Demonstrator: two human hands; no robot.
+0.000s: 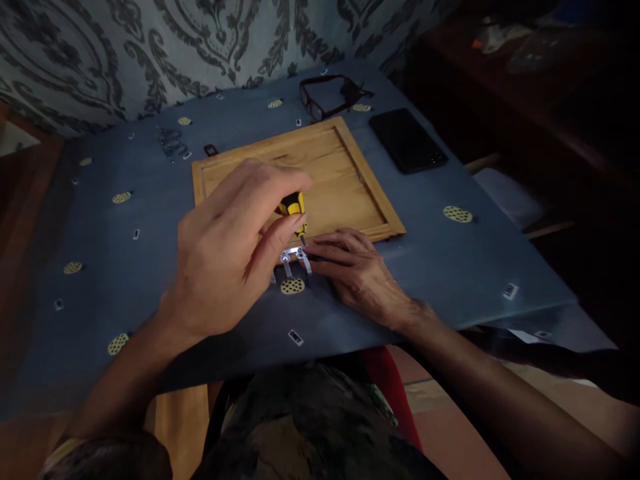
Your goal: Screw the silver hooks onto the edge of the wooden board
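One yellow-black screwdriver [294,205] is clenched in left fingers [283,179], tip at metal hinge [293,253]. Right fingers [336,252] extend beside hinge; grip unclear.

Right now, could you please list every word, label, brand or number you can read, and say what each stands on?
"OBEY", probably, slightly blurred: printed label on the blue tablecloth, near its front edge.
Right-hand label: too blurred to read.
Other cloth labels: too small.
Screwdriver, phone: nothing readable.

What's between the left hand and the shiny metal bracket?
The head view shows a yellow and black screwdriver there: the left hand holds it, pointing down toward the metal bracket.
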